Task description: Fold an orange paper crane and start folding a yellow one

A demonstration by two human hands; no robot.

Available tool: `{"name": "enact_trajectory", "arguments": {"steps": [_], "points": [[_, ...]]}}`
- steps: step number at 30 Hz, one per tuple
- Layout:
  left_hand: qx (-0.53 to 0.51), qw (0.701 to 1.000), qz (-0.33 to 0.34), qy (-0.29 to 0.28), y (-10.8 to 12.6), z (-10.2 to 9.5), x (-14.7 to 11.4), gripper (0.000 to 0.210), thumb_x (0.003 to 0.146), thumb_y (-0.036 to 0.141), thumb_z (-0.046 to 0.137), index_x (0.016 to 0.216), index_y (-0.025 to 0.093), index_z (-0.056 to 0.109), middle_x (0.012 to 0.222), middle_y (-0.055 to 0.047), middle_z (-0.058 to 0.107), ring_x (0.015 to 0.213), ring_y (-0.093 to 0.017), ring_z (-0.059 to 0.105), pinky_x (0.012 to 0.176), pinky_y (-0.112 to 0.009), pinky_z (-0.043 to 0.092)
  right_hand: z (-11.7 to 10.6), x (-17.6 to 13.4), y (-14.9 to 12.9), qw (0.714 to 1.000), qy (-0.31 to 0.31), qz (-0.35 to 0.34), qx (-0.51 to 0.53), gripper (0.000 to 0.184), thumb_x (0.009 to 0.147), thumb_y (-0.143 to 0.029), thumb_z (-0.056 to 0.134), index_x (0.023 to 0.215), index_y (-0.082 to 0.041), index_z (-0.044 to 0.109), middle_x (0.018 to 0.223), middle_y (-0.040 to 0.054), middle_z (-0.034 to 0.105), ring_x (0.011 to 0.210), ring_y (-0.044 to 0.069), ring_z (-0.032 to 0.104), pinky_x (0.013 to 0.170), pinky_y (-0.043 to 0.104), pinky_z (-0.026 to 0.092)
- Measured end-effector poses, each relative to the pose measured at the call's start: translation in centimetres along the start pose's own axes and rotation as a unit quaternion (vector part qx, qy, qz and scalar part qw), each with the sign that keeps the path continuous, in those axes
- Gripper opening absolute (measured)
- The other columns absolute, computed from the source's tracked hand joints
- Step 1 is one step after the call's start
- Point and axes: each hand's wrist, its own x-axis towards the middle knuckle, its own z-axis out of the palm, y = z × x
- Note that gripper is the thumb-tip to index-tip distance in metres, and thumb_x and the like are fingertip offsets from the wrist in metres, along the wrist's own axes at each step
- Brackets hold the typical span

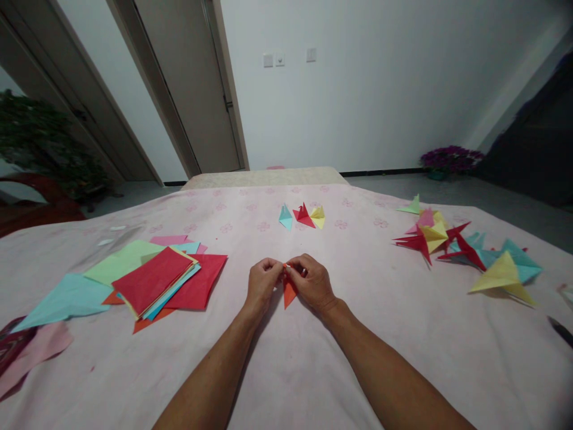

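A small folded piece of orange paper (289, 292) is pinched between my two hands at the middle of the table, its point hanging toward me. My left hand (263, 280) grips its upper left edge with thumb and forefinger. On the other side, my right hand (312, 280) has its fingers closed on the top right of the same paper. The fingertips hide the upper folds. Beyond the hands stand three folded paper figures: a light blue one (285, 217), a red crane (304, 215) and a yellow one (318, 216).
Stacked coloured paper sheets (154, 280) lie at the left on the pink tablecloth (286, 370). Several folded paper cranes (504, 275) are heaped at the right. A dark, slender object (560, 331) lies near the right edge. Purple flowers (451, 159) stand beyond the table.
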Motion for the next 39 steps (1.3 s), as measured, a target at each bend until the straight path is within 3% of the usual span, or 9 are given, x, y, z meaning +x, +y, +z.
{"name": "enact_trajectory", "arguments": {"steps": [18, 24, 39], "points": [[0.02, 0.999, 0.025, -0.001, 1.1, 0.0, -0.5, 0.008, 0.065, 0.024, 0.063, 0.063, 0.016, 0.064, 0.064, -0.002, 0.061, 0.063, -0.014, 0.053, 0.058, -0.024, 0.039, 0.0, 0.0, 0.0, 1.0, 0.002, -0.013, -0.007, 0.009, 0.083, -0.018, 0.061, 0.08, -0.023, 0.068, 0.078, 0.0009, 0.064, 0.075, 0.016, 0.06, 0.068, 0.027, 0.046], [0.017, 1.0, -0.001, -0.016, 1.1, -0.2, -0.2, 0.011, 0.067, 0.026, 0.065, 0.065, 0.015, 0.066, 0.069, -0.005, 0.065, 0.067, -0.015, 0.056, 0.059, -0.024, 0.039, 0.1, 0.0, 0.0, 1.0, 0.004, -0.007, -0.001, 0.008, 0.084, -0.019, 0.062, 0.081, -0.023, 0.068, 0.078, 0.0005, 0.064, 0.074, 0.016, 0.06, 0.068, 0.027, 0.046], [0.039, 0.996, -0.031, -0.073, 1.0, -1.1, 0.5, 0.015, 0.064, 0.028, 0.063, 0.059, 0.014, 0.064, 0.061, -0.004, 0.06, 0.055, -0.011, 0.048, 0.053, -0.023, 0.031, 0.0, -0.1, -0.1, 0.999, -0.014, -0.03, -0.009, 0.01, 0.086, -0.018, 0.061, 0.082, -0.023, 0.069, 0.078, 0.0011, 0.064, 0.075, 0.016, 0.06, 0.069, 0.028, 0.046]]}}
